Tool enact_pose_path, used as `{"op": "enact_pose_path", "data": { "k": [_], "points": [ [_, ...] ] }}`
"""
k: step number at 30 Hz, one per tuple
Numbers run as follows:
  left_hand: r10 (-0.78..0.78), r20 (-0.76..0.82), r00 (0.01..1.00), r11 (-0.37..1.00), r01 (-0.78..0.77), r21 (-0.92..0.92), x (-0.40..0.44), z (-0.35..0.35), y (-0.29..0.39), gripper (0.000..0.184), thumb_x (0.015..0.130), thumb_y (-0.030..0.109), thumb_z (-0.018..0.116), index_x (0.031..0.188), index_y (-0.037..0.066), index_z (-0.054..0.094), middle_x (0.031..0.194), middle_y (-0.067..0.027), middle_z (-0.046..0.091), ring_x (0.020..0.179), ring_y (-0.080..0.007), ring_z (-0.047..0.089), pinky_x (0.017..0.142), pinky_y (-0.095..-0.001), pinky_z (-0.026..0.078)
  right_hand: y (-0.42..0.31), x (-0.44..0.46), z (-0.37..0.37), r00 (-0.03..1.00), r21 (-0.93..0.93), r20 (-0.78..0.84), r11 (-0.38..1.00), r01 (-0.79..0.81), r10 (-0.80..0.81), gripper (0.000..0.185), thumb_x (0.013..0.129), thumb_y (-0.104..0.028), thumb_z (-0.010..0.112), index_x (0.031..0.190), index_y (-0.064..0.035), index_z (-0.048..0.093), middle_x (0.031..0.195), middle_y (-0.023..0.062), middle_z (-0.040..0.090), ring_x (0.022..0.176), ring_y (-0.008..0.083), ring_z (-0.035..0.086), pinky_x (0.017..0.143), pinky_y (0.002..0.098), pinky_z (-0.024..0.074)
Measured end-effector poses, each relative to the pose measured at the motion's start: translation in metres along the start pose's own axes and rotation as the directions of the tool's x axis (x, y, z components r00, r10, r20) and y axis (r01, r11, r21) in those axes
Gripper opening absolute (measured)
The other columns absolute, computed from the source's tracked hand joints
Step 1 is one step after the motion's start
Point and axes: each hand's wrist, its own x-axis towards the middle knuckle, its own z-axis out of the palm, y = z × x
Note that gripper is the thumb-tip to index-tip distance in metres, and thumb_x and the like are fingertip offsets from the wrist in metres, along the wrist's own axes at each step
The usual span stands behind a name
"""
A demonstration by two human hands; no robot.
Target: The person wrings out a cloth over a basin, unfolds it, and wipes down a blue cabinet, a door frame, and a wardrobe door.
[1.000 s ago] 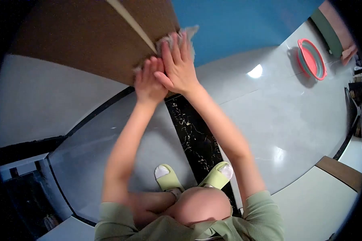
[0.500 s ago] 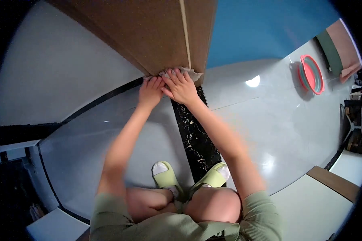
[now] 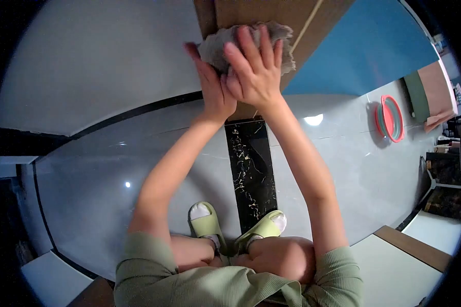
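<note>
A crumpled grey cloth (image 3: 217, 48) lies against the brown door frame (image 3: 305, 43), near the top of the head view. My right hand (image 3: 258, 77) presses it there, palm down and fingers spread. Beside it, my left hand (image 3: 217, 89) sits at the cloth's lower left edge with its fingers stretched upward, partly blurred at the tips. The two hands touch near the thumbs. Part of the cloth is hidden beneath the right hand.
A black marble threshold strip (image 3: 251, 174) runs over the grey tiled floor (image 3: 317, 153) below the frame. My feet wear green slippers (image 3: 207, 225). A blue door panel (image 3: 363, 51) and a red-rimmed collapsible basin (image 3: 392, 120) are on the right.
Both hands and the cloth have moved up the door frame, away from its foot. The camera view has shifted, and my right hand's fingers are spread wider.
</note>
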Motion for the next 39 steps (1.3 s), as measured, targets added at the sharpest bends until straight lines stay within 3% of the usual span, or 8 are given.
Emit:
{"op": "enact_pose_path", "data": {
  "k": [6,8,18,25,28,31,34,39],
  "points": [
    [-0.314,0.104,0.944,0.904,0.331,-0.272,-0.007,-0.002,-0.012,0.068,0.093,0.039,0.028,0.137,-0.008,0.005,0.142,-0.0239,0.017,0.131,-0.0318,0.023,0.105,-0.0367,0.021,0.002,-0.057,0.017,0.987,-0.222,0.150,0.971,0.094,-0.061,0.045,0.077,-0.034,0.049,0.122,-0.0322,0.051,0.133,-0.0036,0.042,0.128,0.0222,0.029,0.106,0.0438,0.0110],
    [-0.179,-0.002,0.984,0.934,0.169,-0.314,-0.007,-0.002,-0.006,0.066,0.092,0.034,0.031,0.137,-0.008,0.007,0.142,-0.0246,0.017,0.130,-0.0333,0.025,0.105,-0.0363,0.023,0.004,-0.086,0.030,0.982,-0.250,0.163,0.959,0.134,-0.095,0.042,0.078,-0.035,0.048,0.118,-0.0243,0.054,0.130,0.0061,0.043,0.124,0.0320,0.031,0.103,0.0509,0.0117],
    [-0.261,0.392,0.882,0.965,0.225,0.136,-0.116,-0.012,-0.078,0.063,0.089,0.024,0.040,0.135,-0.009,0.011,0.141,-0.0286,0.014,0.128,-0.0408,0.023,0.106,-0.0389,0.022,-0.009,-0.171,0.041,0.908,-0.052,0.411,0.993,0.110,-0.079,0.031,0.076,-0.026,0.060,0.107,-0.0234,0.060,0.116,-0.0093,0.055,0.110,0.0121,0.047,0.086,0.0298,0.0374],
    [-0.475,0.628,0.616,0.880,0.326,0.345,-0.170,-0.023,-0.097,0.058,0.090,0.021,0.038,0.135,-0.008,0.015,0.141,-0.0273,0.014,0.130,-0.0390,0.019,0.107,-0.0395,0.019,0.012,-0.230,0.059,0.688,0.121,0.660,0.947,0.296,-0.300,0.040,0.080,-0.022,0.051,0.120,-0.0235,0.052,0.123,-0.0097,0.049,0.115,0.0066,0.041,0.095,0.0292,0.0327],
    [-0.538,0.655,0.531,0.843,0.343,0.415,-0.181,-0.019,-0.099,0.053,0.089,0.018,0.037,0.135,-0.004,0.021,0.141,-0.0252,0.016,0.130,-0.0387,0.019,0.108,-0.0403,0.019,0.028,-0.274,0.082,0.815,0.429,0.463,0.893,0.138,-0.349,0.043,0.084,-0.019,0.042,0.127,-0.0200,0.046,0.126,-0.0085,0.047,0.115,0.0054,0.041,0.097,0.0277,0.0327],
    [-0.514,0.735,0.443,0.857,0.224,0.464,-0.195,-0.018,-0.109,0.049,0.088,0.016,0.038,0.133,0.000,0.028,0.140,-0.0235,0.021,0.130,-0.0393,0.019,0.108,-0.0421,0.019,0.015,-0.223,0.060,0.129,0.341,0.935,0.938,-0.071,-0.330,0.051,0.087,-0.015,0.030,0.138,-0.0161,0.027,0.141,-0.0033,0.030,0.128,0.0098,0.029,0.109,0.0270,0.0194],
    [-0.536,0.743,0.401,0.825,0.063,0.562,-0.196,-0.016,-0.103,0.047,0.087,0.016,0.040,0.131,0.001,0.033,0.137,-0.0233,0.028,0.129,-0.0406,0.021,0.107,-0.0440,0.020,0.028,-0.275,0.081,0.558,0.139,0.606,0.766,0.628,-0.567,0.054,0.088,-0.015,0.028,0.141,-0.0130,0.015,0.148,-0.0047,0.011,0.133,0.0069,0.015,0.111,0.0260,0.0116],
    [-0.857,0.457,0.240,0.513,0.492,0.703,-0.236,0.017,-0.086,0.051,0.085,0.018,0.042,0.126,-0.010,0.031,0.133,-0.0309,0.029,0.126,-0.0434,0.023,0.107,-0.0450,0.020,0.036,-0.288,0.077,0.425,0.182,0.717,0.737,0.651,-0.553,0.053,0.087,-0.017,0.031,0.139,-0.0123,0.022,0.144,-0.0044,0.020,0.131,0.0072,0.021,0.111,0.0268,0.0110]
  ]
}}
